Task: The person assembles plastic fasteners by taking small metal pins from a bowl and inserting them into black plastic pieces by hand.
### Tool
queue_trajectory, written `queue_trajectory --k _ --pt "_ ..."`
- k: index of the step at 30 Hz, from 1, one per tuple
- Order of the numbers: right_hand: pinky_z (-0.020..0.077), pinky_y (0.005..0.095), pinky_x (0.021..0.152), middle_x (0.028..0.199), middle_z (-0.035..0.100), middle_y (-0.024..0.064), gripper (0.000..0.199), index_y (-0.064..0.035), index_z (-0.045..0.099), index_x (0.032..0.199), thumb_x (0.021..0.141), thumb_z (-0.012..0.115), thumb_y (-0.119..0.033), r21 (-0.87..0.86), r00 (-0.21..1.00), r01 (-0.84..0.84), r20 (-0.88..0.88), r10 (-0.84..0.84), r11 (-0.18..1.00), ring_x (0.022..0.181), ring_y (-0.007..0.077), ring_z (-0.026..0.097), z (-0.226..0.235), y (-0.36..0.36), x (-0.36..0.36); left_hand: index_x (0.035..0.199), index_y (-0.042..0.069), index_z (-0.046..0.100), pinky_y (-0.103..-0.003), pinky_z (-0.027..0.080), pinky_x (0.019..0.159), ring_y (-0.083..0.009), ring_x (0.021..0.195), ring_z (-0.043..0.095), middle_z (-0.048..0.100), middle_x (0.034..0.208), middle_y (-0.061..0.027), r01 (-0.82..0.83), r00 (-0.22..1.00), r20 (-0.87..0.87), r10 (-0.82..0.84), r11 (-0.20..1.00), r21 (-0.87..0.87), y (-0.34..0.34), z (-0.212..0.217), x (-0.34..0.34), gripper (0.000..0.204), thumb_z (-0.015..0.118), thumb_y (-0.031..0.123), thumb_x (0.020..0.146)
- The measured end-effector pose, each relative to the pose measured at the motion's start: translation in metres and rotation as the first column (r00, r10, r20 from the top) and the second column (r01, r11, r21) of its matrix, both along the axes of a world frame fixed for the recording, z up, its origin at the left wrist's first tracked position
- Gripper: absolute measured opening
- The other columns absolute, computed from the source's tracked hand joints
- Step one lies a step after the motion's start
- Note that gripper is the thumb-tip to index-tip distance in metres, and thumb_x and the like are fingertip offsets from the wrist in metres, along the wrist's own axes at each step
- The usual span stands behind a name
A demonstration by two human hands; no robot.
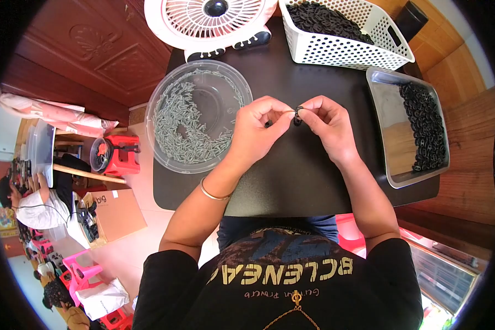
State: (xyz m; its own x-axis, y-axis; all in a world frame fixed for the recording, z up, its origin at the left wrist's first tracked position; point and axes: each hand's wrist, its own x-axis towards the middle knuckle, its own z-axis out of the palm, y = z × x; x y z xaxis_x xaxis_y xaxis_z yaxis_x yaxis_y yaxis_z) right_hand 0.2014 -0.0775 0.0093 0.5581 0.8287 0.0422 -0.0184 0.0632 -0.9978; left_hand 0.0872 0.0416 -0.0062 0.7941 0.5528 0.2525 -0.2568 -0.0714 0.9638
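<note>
Both hands meet over the middle of the dark table. A small black plastic part with a rounded outline sits between their fingertips. My right hand pinches it between thumb and forefinger. My left hand is closed in a pinch right against the part; what lies in its fingertips is too small to make out. Something black also shows under its curled fingers. Left of my left hand stands a round clear tub with many small grey screw-like pieces.
On the right, a metal tray holds black oval parts. A white perforated basket of black parts stands at the back, beside a white fan. The table ends near my body. Another person sits far left.
</note>
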Motion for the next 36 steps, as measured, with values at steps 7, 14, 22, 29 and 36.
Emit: queue_trajectory --k 7,14,22,29,36 --pt "0.0358 0.0163 0.055 0.075 0.058 -0.0013 0.01 -0.0023 0.058 0.087 0.082 0.06 -0.011 -0.005 0.961 -0.123 -0.25 0.117 0.992 0.064 0.0019 0.048 0.001 -0.004 0.006 0.081 0.0 0.062 -0.021 0.045 0.057 -0.0085 0.061 0.055 0.06 0.075 -0.0059 -0.099 0.995 0.046 0.088 0.911 0.4 0.0 0.01 -0.003 0.009 0.062 -0.003 0.072" --pt "0.0358 0.0162 0.057 0.078 0.058 -0.0022 0.009 -0.0034 0.058 0.088 0.083 0.059 -0.011 0.019 0.987 -0.079 -0.141 0.081 0.997 0.066 0.0014 0.047 0.0 -0.002 0.004 0.084 -0.004 0.061 -0.019 0.046 0.062 -0.0076 0.07 0.056 0.059 0.077 -0.0049 0.011 0.999 0.045 -0.012 1.0 0.011 -0.003 0.005 -0.001 0.007 0.062 0.0 0.078" --pt "0.0371 0.0167 0.059 0.08 0.06 -0.0006 0.009 -0.0038 0.058 0.089 0.083 0.059 -0.011 -0.008 0.991 -0.06 -0.119 0.058 0.998 0.069 0.0019 0.05 0.002 -0.002 0.003 0.084 -0.003 0.058 -0.018 0.045 0.062 -0.0052 0.071 0.054 0.061 0.077 -0.0034 0.065 0.996 -0.047 -0.071 0.991 -0.117 -0.001 0.006 -0.003 0.007 0.059 0.003 0.082" --pt "0.0375 0.0171 0.058 0.079 0.061 0.0011 0.01 -0.002 0.058 0.088 0.083 0.059 -0.011 -0.016 0.992 -0.06 -0.108 0.058 0.998 0.068 0.0027 0.051 0.0 -0.002 0.003 0.083 -0.002 0.058 -0.018 0.044 0.06 -0.0049 0.068 0.054 0.06 0.077 -0.0025 0.059 0.998 -0.006 -0.06 0.994 -0.097 -0.001 0.0 0.0 0.005 0.059 0.001 0.08" --pt "0.0386 0.0174 0.058 0.076 0.06 0.0005 0.008 -0.0035 0.058 0.087 0.083 0.058 -0.01 -0.078 0.998 -0.039 -0.043 0.036 0.996 0.067 0.0033 0.051 0.0 0.0 0.0 0.08 -0.002 0.061 -0.019 0.045 0.056 -0.0063 0.063 0.055 0.06 0.077 -0.0044 -0.024 0.999 0.024 0.024 1.0 -0.015 -0.002 -0.006 0.002 0.004 0.062 0.0 0.077"
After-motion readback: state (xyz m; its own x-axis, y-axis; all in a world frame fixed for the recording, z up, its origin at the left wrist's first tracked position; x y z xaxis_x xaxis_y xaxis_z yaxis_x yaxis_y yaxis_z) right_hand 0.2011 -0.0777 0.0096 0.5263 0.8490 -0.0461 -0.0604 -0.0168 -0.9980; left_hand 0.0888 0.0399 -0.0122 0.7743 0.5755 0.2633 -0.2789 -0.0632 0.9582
